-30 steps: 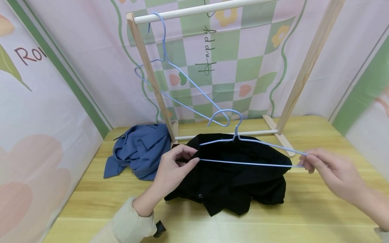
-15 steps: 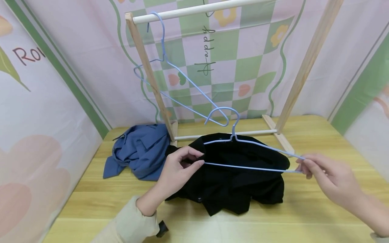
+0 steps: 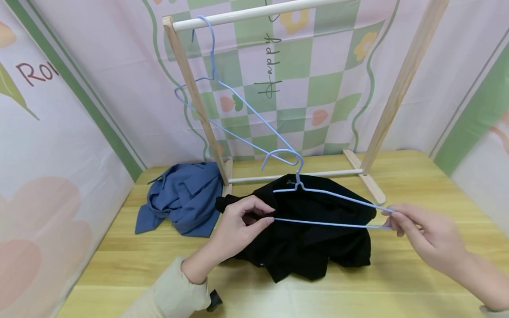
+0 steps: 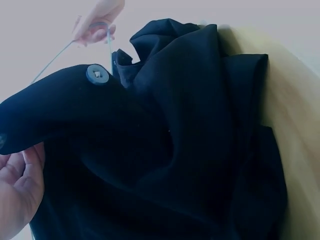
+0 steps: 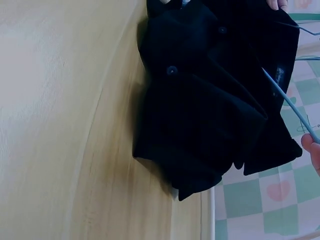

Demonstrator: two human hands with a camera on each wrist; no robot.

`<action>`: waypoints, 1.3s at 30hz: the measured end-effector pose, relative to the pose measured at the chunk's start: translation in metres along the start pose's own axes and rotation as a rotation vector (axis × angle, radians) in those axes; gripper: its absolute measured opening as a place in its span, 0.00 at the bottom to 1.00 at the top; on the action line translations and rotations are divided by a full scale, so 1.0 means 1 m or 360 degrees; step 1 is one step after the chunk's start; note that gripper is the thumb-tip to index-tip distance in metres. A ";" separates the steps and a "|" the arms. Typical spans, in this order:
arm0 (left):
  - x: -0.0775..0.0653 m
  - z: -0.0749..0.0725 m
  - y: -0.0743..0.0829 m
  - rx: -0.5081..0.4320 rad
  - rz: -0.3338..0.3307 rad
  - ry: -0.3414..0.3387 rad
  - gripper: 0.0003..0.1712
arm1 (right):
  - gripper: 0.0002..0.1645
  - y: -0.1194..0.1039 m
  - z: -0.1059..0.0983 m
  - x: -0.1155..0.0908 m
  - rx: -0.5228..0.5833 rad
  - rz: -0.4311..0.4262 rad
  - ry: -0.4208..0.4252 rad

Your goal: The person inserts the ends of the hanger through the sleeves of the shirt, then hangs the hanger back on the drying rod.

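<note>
Two hands face each other on my remote feed, wrists angled inward. The left hand (image 3: 240,227) pinches the edge of the black garment (image 3: 306,249) between thumb and fingers; the right hand (image 3: 431,236) pinches one end of the blue hanger (image 3: 332,224). I see the hanger spanning both sets of fingertips, its other end hidden in the cloth by the left ones. Most of the garment lies between and below the fingers.

Small curtained booth (image 3: 115,57); printed cloth walls (image 3: 67,137); wood-grain table (image 3: 119,265); clothes rack (image 3: 246,16)
</note>
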State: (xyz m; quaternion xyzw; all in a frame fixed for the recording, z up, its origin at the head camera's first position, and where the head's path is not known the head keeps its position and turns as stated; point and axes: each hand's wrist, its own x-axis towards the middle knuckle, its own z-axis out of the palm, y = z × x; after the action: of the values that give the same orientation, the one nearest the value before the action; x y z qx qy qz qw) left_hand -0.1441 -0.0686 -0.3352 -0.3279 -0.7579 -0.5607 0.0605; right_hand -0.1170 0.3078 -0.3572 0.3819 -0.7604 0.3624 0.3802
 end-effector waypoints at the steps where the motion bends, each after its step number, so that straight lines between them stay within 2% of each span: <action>1: 0.000 0.001 0.000 -0.0001 0.0016 -0.0013 0.06 | 0.28 0.000 0.001 -0.001 0.0002 0.0005 -0.0003; 9: 0.001 0.009 -0.002 -0.0062 0.0140 -0.0125 0.06 | 0.28 0.002 0.011 -0.009 -0.0062 0.0001 -0.0101; 13: 0.001 0.013 -0.002 -0.0038 0.0121 -0.0147 0.06 | 0.26 0.002 0.018 -0.013 0.0003 0.0006 -0.0105; 18: -0.001 0.014 -0.001 0.0057 0.0104 -0.0106 0.07 | 0.25 0.001 0.023 -0.014 0.0049 0.0005 -0.0054; 25: -0.002 0.012 -0.002 0.0263 0.0092 -0.0004 0.11 | 0.22 0.003 0.032 -0.020 0.0117 0.0063 -0.0049; 28: 0.001 0.008 -0.002 0.0346 0.0125 0.0038 0.13 | 0.19 0.005 0.035 -0.021 0.0150 0.0108 -0.0050; 31: 0.003 0.003 -0.003 0.0396 0.0207 0.0110 0.14 | 0.17 0.006 0.037 -0.020 0.0164 0.0137 -0.0043; 36: 0.009 -0.004 -0.008 0.0500 0.0408 0.0329 0.14 | 0.15 0.006 0.039 -0.020 0.0181 0.0179 -0.0047; 39: 0.014 -0.008 -0.011 0.0569 0.0495 0.0407 0.16 | 0.14 0.005 0.040 -0.021 0.0191 0.0200 -0.0050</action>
State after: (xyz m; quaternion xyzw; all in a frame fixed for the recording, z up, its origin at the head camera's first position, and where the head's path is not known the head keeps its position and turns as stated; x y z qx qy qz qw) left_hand -0.1634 -0.0716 -0.3350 -0.3511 -0.7716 -0.4387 0.2982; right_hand -0.1249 0.2830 -0.3939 0.3612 -0.7656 0.4245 0.3211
